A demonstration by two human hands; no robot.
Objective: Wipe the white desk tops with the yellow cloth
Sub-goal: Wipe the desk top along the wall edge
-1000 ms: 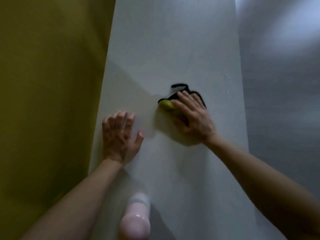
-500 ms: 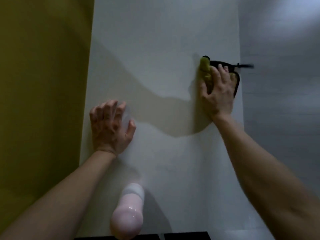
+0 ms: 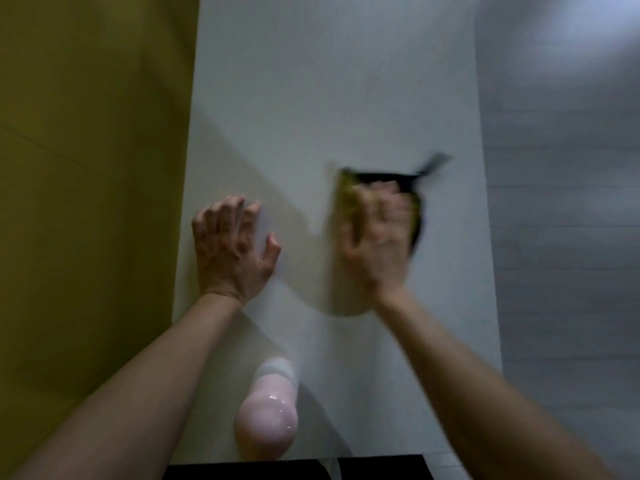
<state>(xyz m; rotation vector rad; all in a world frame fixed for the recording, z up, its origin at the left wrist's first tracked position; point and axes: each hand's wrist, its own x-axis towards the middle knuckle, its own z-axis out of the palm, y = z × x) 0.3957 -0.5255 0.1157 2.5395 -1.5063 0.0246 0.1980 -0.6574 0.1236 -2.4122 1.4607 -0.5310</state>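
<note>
The cloth (image 3: pixel 349 199) lies on the bench's (image 3: pixel 311 81) right half, pressed under the right hand (image 3: pixel 377 244), whose fingers look flat though blurred. The left hand (image 3: pixel 230 251) rests by the bench's left edge, fingers spread, holding nothing. Press evenly, overlap strokes and steer round the bottle (image 3: pixel 266 410) at the near edge.

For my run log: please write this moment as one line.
phase: wiping | right hand: pressing cloth on desk, blurred | left hand: resting on desk | bottle: near edge
</note>
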